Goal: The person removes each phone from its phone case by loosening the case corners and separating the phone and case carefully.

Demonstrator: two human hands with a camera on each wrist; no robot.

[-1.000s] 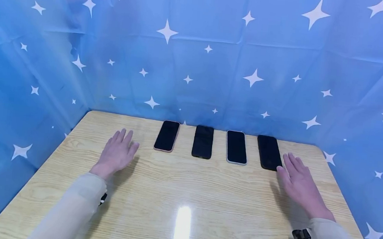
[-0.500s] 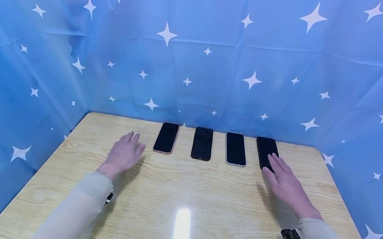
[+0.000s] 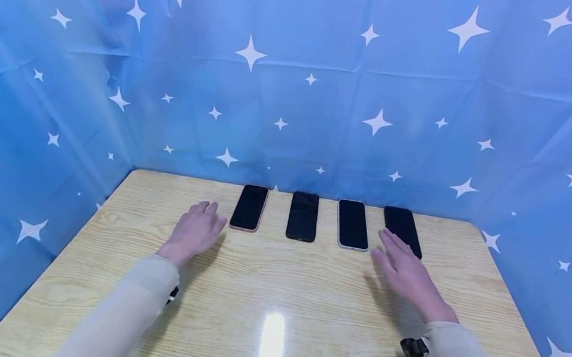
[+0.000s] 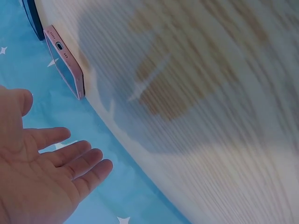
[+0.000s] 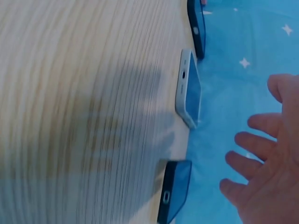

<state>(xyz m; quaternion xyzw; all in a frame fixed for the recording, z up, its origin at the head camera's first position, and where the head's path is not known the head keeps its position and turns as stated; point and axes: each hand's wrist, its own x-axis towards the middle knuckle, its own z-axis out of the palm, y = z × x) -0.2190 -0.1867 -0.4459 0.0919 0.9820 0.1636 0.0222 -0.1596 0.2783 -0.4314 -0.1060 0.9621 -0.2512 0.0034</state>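
Two pale sleeves (image 3: 118, 306) sit nearest us, over a wood-grain table (image 3: 325, 299); next up we've got the left hand (image 3: 193, 235) hovering wide, fingers stretched out, just beside the pink-edged phone (image 3: 249, 208); the right hand (image 3: 408, 274) hovers just as wide, fingertips by the gap between the pale-edged phone (image 3: 352, 224) and the rightmost black phone (image 3: 406, 226); we can spot another black phone (image 3: 303, 216) mid-row too; all four phones lie flat along the table's far edge, right before a blue star-print curtain (image 3: 325, 107).

Curtain (image 3: 308, 18) was blue with white four-pointed stars (image 3: 251, 53); tabletop (image 3: 280, 282) was pale, wood-grained. Leftmost phone (image 3: 248, 208) was pink-edged, third phone (image 3: 352, 225) pale-edged.
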